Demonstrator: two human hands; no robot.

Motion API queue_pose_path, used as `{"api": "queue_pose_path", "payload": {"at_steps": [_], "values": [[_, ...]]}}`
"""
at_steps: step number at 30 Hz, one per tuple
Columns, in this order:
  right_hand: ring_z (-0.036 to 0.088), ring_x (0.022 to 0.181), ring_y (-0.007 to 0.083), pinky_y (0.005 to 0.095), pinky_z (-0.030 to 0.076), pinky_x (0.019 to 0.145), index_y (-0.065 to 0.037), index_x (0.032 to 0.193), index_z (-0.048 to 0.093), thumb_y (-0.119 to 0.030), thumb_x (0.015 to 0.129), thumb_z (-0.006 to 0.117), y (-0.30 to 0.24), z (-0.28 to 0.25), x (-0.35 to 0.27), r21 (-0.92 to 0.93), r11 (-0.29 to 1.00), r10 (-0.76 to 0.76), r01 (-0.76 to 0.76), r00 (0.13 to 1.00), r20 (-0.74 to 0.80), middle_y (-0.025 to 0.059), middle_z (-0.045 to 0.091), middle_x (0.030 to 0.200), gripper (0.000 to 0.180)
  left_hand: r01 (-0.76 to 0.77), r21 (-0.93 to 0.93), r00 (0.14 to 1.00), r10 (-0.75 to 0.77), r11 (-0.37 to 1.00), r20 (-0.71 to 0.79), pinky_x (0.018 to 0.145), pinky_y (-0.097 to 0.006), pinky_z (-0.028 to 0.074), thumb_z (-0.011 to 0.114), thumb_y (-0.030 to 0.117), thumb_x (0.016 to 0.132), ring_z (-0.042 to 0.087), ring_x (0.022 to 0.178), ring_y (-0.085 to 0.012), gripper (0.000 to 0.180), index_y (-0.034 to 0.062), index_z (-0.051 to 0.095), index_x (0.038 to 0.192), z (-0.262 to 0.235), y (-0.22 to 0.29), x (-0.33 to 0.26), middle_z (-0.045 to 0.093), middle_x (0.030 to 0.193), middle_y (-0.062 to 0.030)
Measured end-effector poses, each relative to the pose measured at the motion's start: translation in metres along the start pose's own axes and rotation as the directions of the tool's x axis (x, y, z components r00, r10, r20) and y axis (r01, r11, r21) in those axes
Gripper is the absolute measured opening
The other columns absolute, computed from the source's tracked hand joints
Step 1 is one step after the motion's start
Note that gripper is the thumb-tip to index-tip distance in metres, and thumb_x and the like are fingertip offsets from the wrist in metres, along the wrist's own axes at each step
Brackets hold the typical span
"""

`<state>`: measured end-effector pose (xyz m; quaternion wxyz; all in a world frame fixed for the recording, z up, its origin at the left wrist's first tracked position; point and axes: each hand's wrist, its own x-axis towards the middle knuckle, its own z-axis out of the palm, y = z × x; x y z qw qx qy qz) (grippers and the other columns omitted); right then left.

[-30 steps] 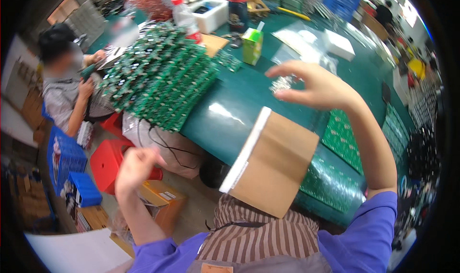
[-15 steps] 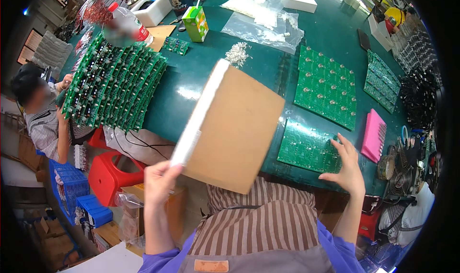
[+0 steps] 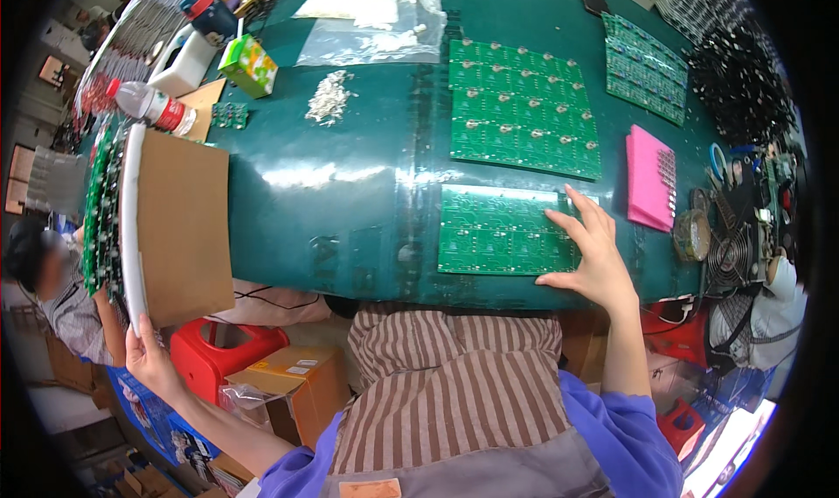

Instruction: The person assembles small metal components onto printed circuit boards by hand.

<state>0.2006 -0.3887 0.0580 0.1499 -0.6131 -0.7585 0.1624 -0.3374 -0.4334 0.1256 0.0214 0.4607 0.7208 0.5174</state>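
My left hand [image 3: 150, 358] pinches the lower corner of a brown cardboard panel [image 3: 185, 227] with a white strip along one edge. The panel stands tilted at the far left, in front of a stack of green circuit boards [image 3: 105, 222], hiding most of it. My right hand [image 3: 596, 251] is spread over the right end of a flat green circuit board panel [image 3: 498, 231] near the table's front edge. Its fingers are apart; whether they press on the board I cannot tell. Just beyond lies a larger green board panel [image 3: 524, 109] with rows of small metal parts.
Small white parts [image 3: 329, 97] lie in a heap near plastic bags [image 3: 376, 34]. A bottle [image 3: 150, 104] and drink carton [image 3: 249, 65] stand back left. On the right are pink foam [image 3: 648, 179], another board [image 3: 647, 69] and black cables [image 3: 738, 87]. A co-worker [image 3: 61, 279] sits at left.
My left hand has carried the cardboard panel left, from over the table's front edge to the board stack. My right hand stays by the same board. The whole view has shifted.
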Motion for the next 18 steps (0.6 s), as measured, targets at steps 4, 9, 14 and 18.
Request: {"api": "queue_pose_path", "payload": {"at_steps": [4,9,14,18], "values": [[0.033,0.127,0.0332,0.0435,0.028,0.103,-0.011,0.124,0.051,-0.033,0.049,0.085,0.010,0.003,0.003,0.021,1.000,0.008,-0.007,0.999,-0.048,0.0143,0.037,0.137,0.085,0.016,-0.042,0.996,-0.019,0.999,-0.087,0.053,-0.019,0.034,0.060,0.020,0.090,0.045,0.062,-0.0019,0.024,-0.0032,0.064,0.091,-0.003,-0.011,0.009,0.055,0.070,0.0039],[0.035,0.125,0.0328,0.0429,0.030,0.102,-0.008,0.124,0.051,-0.031,0.048,0.085,0.021,0.005,0.012,0.018,1.000,0.020,-0.018,0.993,-0.115,0.0140,0.038,0.135,0.086,0.171,0.410,0.954,-0.048,0.896,-0.295,0.053,-0.025,0.038,0.065,0.034,0.085,0.045,0.058,-0.0051,0.042,-0.0059,0.064,0.097,0.012,0.004,0.005,0.056,0.064,-0.0001],[0.037,0.123,0.0318,0.0428,0.032,0.101,-0.008,0.123,0.050,-0.030,0.046,0.086,0.030,-0.002,0.017,0.032,0.999,0.016,-0.013,0.995,-0.097,0.0117,0.041,0.131,0.088,0.033,0.582,0.816,0.315,0.812,-0.485,0.045,-0.027,0.033,0.069,0.035,0.081,0.040,0.050,-0.0056,0.040,-0.0019,0.067,0.096,0.030,0.009,-0.006,0.060,0.063,-0.0032],[0.037,0.123,0.0315,0.0420,0.031,0.102,-0.008,0.124,0.049,-0.032,0.045,0.086,0.034,-0.003,0.023,0.045,0.999,0.017,-0.014,0.996,-0.082,0.0120,0.041,0.130,0.090,-0.267,0.401,0.693,0.464,0.876,-0.552,0.062,-0.015,0.049,0.069,0.028,0.081,0.063,0.066,-0.0158,0.026,0.0057,0.069,0.095,0.046,-0.001,-0.006,0.068,0.075,-0.0124]]}}
